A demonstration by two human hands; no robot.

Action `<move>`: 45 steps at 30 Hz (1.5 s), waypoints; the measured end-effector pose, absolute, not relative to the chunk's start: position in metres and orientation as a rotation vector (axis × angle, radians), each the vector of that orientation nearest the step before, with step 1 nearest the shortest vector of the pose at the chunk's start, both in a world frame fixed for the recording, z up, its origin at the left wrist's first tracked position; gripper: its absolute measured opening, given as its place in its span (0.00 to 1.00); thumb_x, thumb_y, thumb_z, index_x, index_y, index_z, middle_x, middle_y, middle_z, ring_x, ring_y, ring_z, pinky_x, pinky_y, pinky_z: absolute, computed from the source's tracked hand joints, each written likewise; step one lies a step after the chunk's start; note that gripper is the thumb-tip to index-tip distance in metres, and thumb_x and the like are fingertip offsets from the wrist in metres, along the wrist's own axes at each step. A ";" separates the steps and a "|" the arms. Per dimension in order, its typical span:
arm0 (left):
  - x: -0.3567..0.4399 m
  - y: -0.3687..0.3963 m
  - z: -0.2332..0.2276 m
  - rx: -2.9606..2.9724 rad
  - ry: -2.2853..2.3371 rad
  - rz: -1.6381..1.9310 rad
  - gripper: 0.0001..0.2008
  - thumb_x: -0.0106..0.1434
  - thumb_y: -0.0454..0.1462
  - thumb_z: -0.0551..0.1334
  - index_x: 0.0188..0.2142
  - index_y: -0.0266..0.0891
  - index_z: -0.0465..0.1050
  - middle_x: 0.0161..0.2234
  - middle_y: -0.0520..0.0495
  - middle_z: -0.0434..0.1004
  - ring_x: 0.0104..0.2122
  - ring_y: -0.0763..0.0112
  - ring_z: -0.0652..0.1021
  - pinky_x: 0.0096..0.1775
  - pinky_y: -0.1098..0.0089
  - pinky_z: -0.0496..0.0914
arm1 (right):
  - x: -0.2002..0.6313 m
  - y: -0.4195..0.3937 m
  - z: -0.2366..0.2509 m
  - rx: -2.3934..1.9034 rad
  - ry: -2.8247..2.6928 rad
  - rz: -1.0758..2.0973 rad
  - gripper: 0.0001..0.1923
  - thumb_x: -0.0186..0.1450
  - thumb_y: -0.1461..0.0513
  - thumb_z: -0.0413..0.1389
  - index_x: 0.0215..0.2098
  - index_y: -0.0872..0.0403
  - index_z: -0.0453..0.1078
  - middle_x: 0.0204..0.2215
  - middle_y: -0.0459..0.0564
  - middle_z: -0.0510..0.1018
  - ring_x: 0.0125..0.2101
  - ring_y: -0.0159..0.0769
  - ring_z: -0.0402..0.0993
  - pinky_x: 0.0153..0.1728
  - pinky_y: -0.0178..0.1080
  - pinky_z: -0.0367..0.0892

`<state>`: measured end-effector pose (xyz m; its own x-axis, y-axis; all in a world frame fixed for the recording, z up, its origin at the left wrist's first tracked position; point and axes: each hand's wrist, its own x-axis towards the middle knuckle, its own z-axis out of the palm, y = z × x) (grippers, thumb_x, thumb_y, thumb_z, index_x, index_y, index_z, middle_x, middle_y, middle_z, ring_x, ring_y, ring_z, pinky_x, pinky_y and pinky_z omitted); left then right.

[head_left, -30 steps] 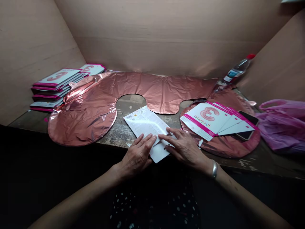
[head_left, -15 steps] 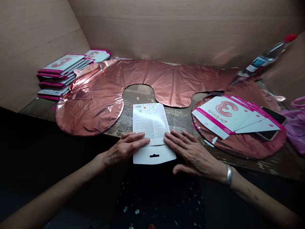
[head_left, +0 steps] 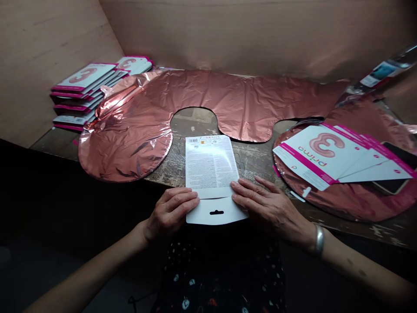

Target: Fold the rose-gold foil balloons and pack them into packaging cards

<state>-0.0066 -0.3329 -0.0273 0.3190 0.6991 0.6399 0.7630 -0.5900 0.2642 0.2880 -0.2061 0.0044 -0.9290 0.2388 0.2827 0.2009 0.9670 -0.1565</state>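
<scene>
A white printed packaging card [head_left: 211,167] with a hang-hole tab lies face down at the near edge of the worn table [head_left: 250,163], its tab overhanging the edge. My left hand [head_left: 172,211] pinches the card's left side near the tab. My right hand [head_left: 269,206] rests flat with its fingertips on the card's right edge. Behind the card a deflated rose-gold foil balloon [head_left: 202,102] spreads across the table.
A stack of pink-and-white packs marked "3" [head_left: 83,93] stands at the far left. Several fanned "3" cards [head_left: 329,158] lie on the balloon's right lobe, over a phone [head_left: 395,184]. A plastic bottle [head_left: 379,74] lies at the far right. Wooden panels wall the sides and back.
The card turned from a slant to square with the table edge. My hands slid apart to its two sides, and my left fingers curled onto it. The view shifted slightly left.
</scene>
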 end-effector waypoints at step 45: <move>-0.005 -0.325 -0.014 -2.497 -1.618 -1.261 0.07 0.65 0.31 0.62 0.42 0.40 0.74 0.42 0.46 0.81 0.49 0.63 0.79 0.55 0.58 0.69 | 0.280 -0.239 0.000 -0.792 -2.416 0.270 0.05 0.68 0.66 0.56 0.40 0.49 0.70 0.48 0.45 0.81 0.51 0.42 0.76 0.64 0.56 0.47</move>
<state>-0.0051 -0.3246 -0.0144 0.1956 0.8070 0.5572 0.7371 -0.4958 0.4593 0.2796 -0.2389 0.0003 -0.6579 0.5949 0.4619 0.4782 0.8037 -0.3541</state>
